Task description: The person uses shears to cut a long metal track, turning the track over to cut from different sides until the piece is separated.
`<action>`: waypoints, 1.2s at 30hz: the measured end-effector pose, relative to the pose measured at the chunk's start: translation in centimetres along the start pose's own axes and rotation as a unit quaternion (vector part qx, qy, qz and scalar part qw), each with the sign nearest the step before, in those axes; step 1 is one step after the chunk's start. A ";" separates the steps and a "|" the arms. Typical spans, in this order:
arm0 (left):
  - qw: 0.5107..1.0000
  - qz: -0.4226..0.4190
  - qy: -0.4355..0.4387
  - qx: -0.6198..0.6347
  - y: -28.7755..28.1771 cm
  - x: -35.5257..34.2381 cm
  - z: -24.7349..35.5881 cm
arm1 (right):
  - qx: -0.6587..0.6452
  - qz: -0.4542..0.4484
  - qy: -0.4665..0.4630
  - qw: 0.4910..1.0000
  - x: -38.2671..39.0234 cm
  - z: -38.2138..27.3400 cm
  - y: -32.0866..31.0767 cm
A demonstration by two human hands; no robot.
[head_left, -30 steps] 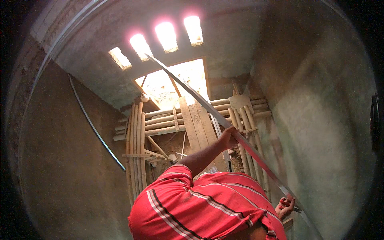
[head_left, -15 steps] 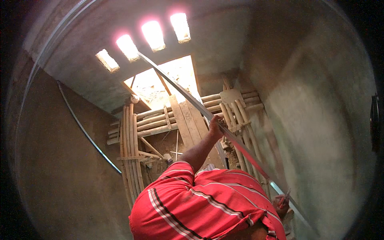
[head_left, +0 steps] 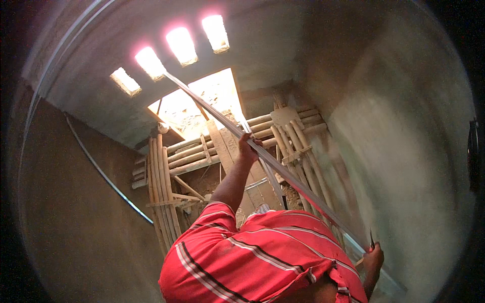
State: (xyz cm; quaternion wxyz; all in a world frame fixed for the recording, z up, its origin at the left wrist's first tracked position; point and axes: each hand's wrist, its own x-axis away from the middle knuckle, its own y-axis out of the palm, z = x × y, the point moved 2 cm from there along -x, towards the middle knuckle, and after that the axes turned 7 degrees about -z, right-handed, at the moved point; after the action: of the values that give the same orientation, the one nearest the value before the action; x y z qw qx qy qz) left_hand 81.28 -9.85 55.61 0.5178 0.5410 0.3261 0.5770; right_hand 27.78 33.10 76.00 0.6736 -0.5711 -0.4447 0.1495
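Note:
A long, straight grey metal profile (head_left: 212,112) runs slantwise from the vent holes at upper left to the lower right. My left hand (head_left: 248,147) is closed around it near mid-length, with the arm stretched forward. At the lower right my right hand (head_left: 374,255) is closed on a slim, dark, pointed tool (head_left: 372,238) whose tip sticks up; its exact kind is too small to make out. That hand is beside the profile's lower part; I cannot tell whether it touches it. A second light metal strip (head_left: 272,178) slants below the profile, in front of my chest.
Bundled wooden poles (head_left: 194,157) form a scaffold, with planks (head_left: 221,142) laid across. Beyond are a bright framed opening (head_left: 217,90) and several vent holes (head_left: 182,46). A thin strip (head_left: 103,172) lies along the left wall; a plastered wall (head_left: 404,151) rises at right.
My left hand has moved left and slightly up along with the profile. My right hand has come out further right and upward, the pointed tool in it now upright. The view has shifted slightly.

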 end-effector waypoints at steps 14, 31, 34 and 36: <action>0.969 -0.037 -0.205 -0.131 5.8 8.7 -10.5 | 0.036 0.038 -0.384 0.922 -6.5 -26.1 0.3; 0.935 -0.178 0.037 -0.304 7.2 0.4 -1.8 | -0.437 0.480 -0.191 0.736 3.1 -12.2 -9.3; 0.714 -0.209 0.246 -0.621 4.7 -4.2 5.6 | -0.659 0.495 -0.084 0.560 4.1 -7.0 -8.6; 0.635 -0.229 0.283 -0.681 3.3 -6.4 8.0 | -0.815 0.399 -0.094 0.411 3.6 -5.5 -6.8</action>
State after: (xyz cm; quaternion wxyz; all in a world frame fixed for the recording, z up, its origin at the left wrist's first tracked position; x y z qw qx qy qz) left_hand 87.43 -18.28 58.49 0.7373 -0.2467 0.0841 0.6233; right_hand 31.88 30.10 83.91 -0.2899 -0.9466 -0.1397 0.0214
